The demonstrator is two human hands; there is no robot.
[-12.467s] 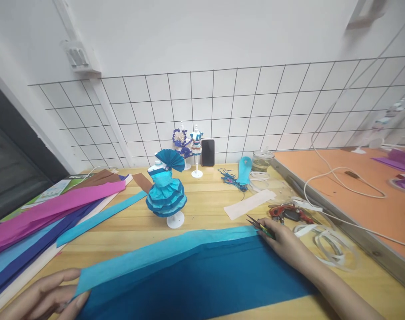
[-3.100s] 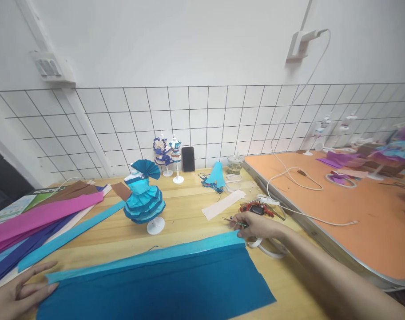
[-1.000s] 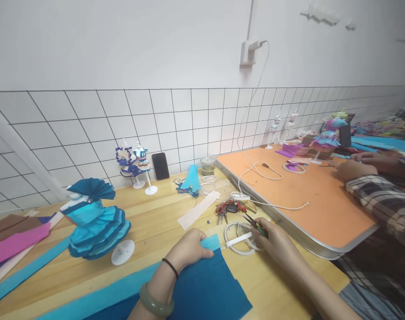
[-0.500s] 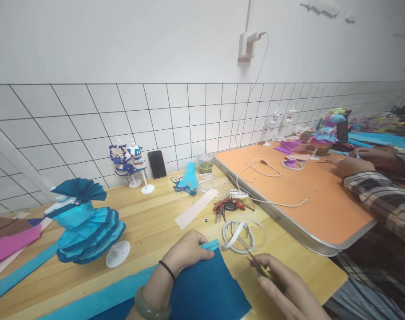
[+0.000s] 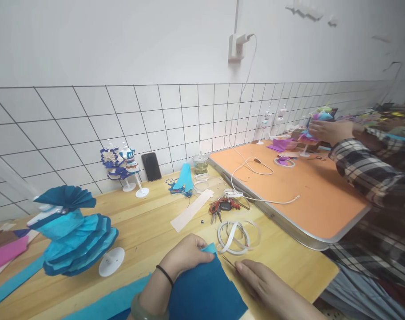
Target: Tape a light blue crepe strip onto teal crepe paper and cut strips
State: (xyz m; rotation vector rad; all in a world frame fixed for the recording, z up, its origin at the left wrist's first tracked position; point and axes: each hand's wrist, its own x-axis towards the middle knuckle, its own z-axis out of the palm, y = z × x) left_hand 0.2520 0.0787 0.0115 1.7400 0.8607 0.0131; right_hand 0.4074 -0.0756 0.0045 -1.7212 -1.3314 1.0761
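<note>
My left hand [image 5: 189, 253] is closed, pinching the top edge of a dark blue crepe paper sheet [image 5: 202, 289] and a light blue paper strip [image 5: 209, 248] between thumb and fingers. Just right of the sheet's edge, my right hand [image 5: 260, 284] is closed around small scissors [image 5: 229, 261]. Two thin blade tips point toward the paper; the handles are hidden in the hand. A long light blue paper strip [image 5: 112, 295] lies under my left forearm. To the left, a small dress-form figure in a layered blue paper dress [image 5: 77, 240] lies tilted, its white round base [image 5: 111, 262] showing.
Ahead are a white tape roll [image 5: 234, 238], keys [image 5: 219, 209], a pale paper strip [image 5: 192, 210], a glass jar [image 5: 200, 164], a phone [image 5: 151, 167] and decorated figures [image 5: 131, 166]. A raised orange table [image 5: 289, 191] stands right, where a co-worker's hand [image 5: 332, 132] touches a paper-dressed figure.
My right hand has turned, and the scissors' tips now point left toward the paper edge. My left hand keeps its pinch. The co-worker's hand has moved to the coloured figure.
</note>
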